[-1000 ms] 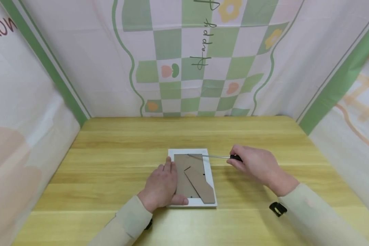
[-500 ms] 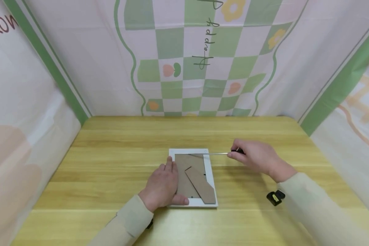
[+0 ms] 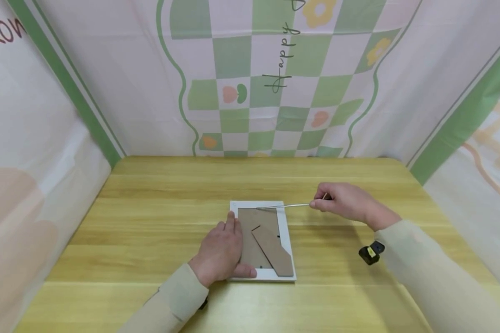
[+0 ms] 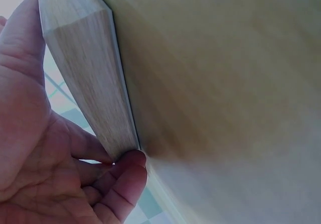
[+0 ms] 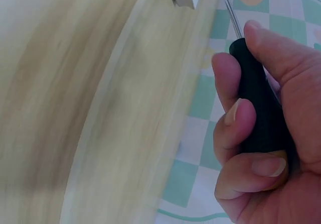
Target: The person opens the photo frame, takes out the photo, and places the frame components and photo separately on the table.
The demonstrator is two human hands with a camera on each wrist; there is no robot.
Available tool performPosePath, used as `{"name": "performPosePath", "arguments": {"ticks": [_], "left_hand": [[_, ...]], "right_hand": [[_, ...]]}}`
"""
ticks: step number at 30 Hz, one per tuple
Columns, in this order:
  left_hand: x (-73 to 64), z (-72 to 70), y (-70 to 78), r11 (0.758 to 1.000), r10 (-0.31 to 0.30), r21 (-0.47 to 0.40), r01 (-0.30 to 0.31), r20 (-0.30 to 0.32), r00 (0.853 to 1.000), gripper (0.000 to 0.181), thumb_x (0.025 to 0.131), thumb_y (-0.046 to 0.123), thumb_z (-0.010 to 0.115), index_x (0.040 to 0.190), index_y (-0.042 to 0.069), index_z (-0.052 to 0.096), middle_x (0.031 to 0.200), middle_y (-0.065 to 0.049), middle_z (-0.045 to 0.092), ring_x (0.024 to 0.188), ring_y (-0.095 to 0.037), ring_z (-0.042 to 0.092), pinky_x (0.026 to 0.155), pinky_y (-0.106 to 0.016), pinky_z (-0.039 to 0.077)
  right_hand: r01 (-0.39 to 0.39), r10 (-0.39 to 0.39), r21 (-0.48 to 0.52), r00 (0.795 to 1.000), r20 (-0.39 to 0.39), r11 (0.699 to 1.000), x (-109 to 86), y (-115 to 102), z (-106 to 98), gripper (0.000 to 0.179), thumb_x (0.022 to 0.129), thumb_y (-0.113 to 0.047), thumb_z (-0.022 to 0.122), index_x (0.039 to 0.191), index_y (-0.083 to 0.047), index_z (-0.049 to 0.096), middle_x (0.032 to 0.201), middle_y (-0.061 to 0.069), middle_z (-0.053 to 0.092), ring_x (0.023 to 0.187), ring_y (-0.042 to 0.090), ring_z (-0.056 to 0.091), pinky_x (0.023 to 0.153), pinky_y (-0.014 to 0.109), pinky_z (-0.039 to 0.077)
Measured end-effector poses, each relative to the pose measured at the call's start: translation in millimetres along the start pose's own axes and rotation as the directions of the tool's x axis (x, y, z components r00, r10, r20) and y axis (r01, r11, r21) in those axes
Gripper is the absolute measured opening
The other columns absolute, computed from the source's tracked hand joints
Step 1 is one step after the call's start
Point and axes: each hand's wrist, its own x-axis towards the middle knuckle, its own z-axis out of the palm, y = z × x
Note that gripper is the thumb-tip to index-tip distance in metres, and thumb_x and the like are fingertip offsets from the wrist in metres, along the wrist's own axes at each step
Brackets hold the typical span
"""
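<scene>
A white-bordered picture frame [image 3: 286,245] lies face down, its brown backing board [image 3: 247,245] and slanted stand leg [image 3: 276,253] showing. My left hand [image 3: 218,249] grips its left side, thumb over the near edge and fingers at the far end. In the left wrist view, fingertips curl against the corner of the frame's wood-grained side [image 4: 88,73]. With curled fingers, my right hand [image 3: 347,201] holds a screwdriver [image 5: 258,98] by its dark handle, which has an orange end. The thin metal shaft [image 3: 293,205] reaches left, its tip at the backing board's far edge.
The frame lies on a wood-grain table [image 3: 171,185]. Behind it hangs a green-and-white checked cloth [image 3: 262,125], with pale printed cloths at both sides. Small black tabs [image 3: 278,236] stand at the backing's edges. A black wrist device [image 3: 371,253] sits under the right sleeve.
My right hand has moved a little up and away, raising the screwdriver's handle while its tip stays at the backing's far edge. My left hand keeps its place on the frame.
</scene>
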Motion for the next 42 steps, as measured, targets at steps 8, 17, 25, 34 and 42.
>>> {"name": "performPosePath", "arguments": {"ticks": [8,17,25,34,42], "left_hand": [[-0.6,0.1,0.3,1.000,0.011,0.025,-0.011,-0.011,1.000,0.130,0.074,0.083,0.071,0.154,-0.014,0.036,0.161,-0.037,0.032,0.128,-0.038,0.056,0.108,-0.041,0.050],[0.8,0.8,0.2,0.999,0.013,0.029,-0.012,-0.032,0.999,0.130,0.073,0.083,0.072,0.152,-0.015,0.039,0.160,-0.036,0.035,0.129,-0.039,0.057,0.107,-0.041,0.051],[0.1,0.9,-0.9,1.000,0.010,0.029,-0.009,-0.039,0.999,0.130,0.073,0.083,0.072,0.152,-0.014,0.040,0.159,-0.036,0.036,0.128,-0.038,0.057,0.105,-0.041,0.051],[-0.8,0.5,-0.4,0.999,0.022,0.046,-0.020,-0.050,0.998,0.129,0.073,0.083,0.072,0.151,-0.014,0.041,0.158,-0.036,0.038,0.126,-0.038,0.059,0.103,-0.041,0.053],[1.6,1.9,-1.2,0.998,0.019,0.064,-0.016,-0.047,0.999,0.130,0.073,0.085,0.070,0.152,-0.014,0.041,0.159,-0.036,0.038,0.125,-0.037,0.059,0.101,-0.040,0.054]], "right_hand": [[-0.078,0.066,0.134,0.993,0.094,0.988,3.5,0,-6,0.027,0.101,-0.043,0.067,0.096,-0.016,0.067,0.087,0.000,0.070,0.061,0.014,0.051,0.054,0.030,0.045],[0.039,-0.073,-0.212,0.985,-0.155,0.977,-22.8,-19,8,0.017,0.095,-0.039,0.076,0.092,-0.025,0.066,0.073,-0.016,0.060,0.063,0.005,0.052,0.056,0.030,0.044],[0.020,-0.074,-0.256,0.976,-0.206,0.967,-30.9,-23,15,0.017,0.096,-0.039,0.075,0.094,-0.025,0.066,0.071,-0.016,0.058,0.059,0.004,0.049,0.051,0.028,0.040],[0.071,-0.147,-0.325,0.966,-0.214,0.943,-27.5,-34,6,0.018,0.097,-0.039,0.073,0.090,-0.025,0.065,0.067,-0.018,0.055,0.055,0.002,0.046,0.047,0.027,0.037],[0.068,-0.141,-0.447,0.981,-0.134,0.892,-14.9,-77,-20,0.024,0.096,-0.039,0.074,0.082,-0.025,0.060,0.060,-0.016,0.049,0.051,0.005,0.045,0.046,0.030,0.035]]}}
